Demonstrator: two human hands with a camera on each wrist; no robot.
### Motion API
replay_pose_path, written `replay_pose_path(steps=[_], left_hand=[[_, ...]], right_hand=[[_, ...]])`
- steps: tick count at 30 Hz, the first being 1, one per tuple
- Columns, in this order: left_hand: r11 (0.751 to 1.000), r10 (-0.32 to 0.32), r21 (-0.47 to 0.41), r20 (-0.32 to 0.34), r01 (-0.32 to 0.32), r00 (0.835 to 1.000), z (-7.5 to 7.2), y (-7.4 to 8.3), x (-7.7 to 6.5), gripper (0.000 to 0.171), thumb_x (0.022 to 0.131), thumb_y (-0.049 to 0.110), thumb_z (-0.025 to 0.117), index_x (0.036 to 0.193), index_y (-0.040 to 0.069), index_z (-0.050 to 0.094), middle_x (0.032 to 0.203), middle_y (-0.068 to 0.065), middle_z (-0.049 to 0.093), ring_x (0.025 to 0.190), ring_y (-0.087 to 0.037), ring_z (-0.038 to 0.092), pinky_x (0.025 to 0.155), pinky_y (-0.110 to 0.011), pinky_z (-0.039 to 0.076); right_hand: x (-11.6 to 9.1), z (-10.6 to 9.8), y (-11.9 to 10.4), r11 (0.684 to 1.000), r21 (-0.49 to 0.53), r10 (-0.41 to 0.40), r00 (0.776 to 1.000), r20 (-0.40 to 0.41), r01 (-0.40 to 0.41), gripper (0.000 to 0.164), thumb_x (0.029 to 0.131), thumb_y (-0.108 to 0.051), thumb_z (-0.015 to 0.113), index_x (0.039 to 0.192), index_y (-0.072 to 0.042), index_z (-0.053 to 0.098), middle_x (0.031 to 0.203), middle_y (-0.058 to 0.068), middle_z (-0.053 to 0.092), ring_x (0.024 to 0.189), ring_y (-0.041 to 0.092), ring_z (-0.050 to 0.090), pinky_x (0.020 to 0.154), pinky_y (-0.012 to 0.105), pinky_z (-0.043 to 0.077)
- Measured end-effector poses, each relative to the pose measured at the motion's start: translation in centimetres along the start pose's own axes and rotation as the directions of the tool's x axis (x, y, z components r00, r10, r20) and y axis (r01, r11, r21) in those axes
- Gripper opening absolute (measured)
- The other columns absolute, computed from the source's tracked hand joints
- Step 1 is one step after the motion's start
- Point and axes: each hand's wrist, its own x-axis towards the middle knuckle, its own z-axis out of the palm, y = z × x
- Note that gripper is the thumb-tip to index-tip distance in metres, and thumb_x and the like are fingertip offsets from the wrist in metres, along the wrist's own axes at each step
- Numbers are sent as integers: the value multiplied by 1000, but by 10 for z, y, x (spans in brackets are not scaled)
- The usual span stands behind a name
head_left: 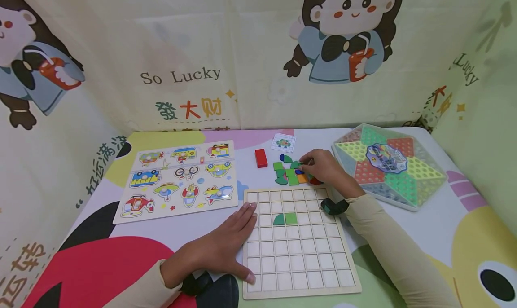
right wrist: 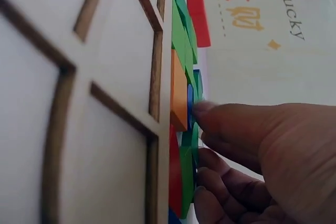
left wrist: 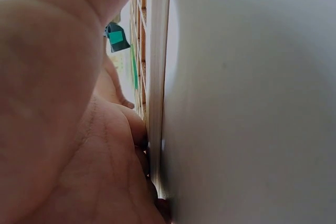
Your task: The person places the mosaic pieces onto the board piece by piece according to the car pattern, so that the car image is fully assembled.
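A wooden grid board lies on the table, with a green quarter-circle piece and a green square piece side by side in its cells. My left hand rests along the board's left edge, fingers extended and thumb spread toward the near corner. Beyond the far edge, my right hand reaches into a cluster of coloured pieces. Its thumb is by a blue piece, and its bent fingers are beside green pieces. Whether it pinches one cannot be made out.
A small pattern card lies behind the pieces, and a red block stands left of them. To the left is a vehicle puzzle board; to the right, a hexagonal box with a colourful star pattern. A printed cloth hangs behind.
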Motion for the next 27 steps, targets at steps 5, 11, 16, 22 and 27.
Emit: replay_pose_path(steps=[5,11,16,22,27], left_hand=[[1000,1,-1,-1,-1,1000,0,0,0,126,66,75,68,157,10,11,162,1,-12,146,-20,-14,116,-49,8],[1000,5,-1,-3,-5,1000,0,-1,0,126,66,75,68,157,10,11,162,1,-12,146,-20,-14,116,-49,8],[1000,14,-4,-6,-14,1000,0,-1,0,126,66,75,68,157,9,10,162,0,-12,146,-20,-15,116,-49,7],[1000,14,-2,-5,-14,1000,-1,-1,-1,126,66,74,68,157,9,10,162,0,-11,146,-20,-14,116,-49,7],[1000,17,1,-9,-17,1000,0,0,-1,126,66,74,68,157,9,11,163,-1,-10,146,-21,-14,116,-49,8]], right_hand=[[3,-1,1,1000,-19,-16,1000,16,16,25,90,-13,68,110,1,71,102,14,65,94,27,57,83,40,50],[5,-3,-1,998,-53,-21,999,34,23,23,90,-11,67,108,1,72,101,13,69,93,27,59,85,42,49],[4,-7,-6,996,-87,-8,999,31,11,26,92,-11,63,113,2,70,106,15,67,94,28,58,83,41,51],[2,-9,-7,993,-115,10,1000,19,-8,28,94,-9,59,118,4,68,115,19,64,98,30,55,84,42,50],[1,-7,-4,990,-139,7,1000,-5,-7,27,95,-5,58,119,3,68,124,20,62,104,31,54,89,44,47]])
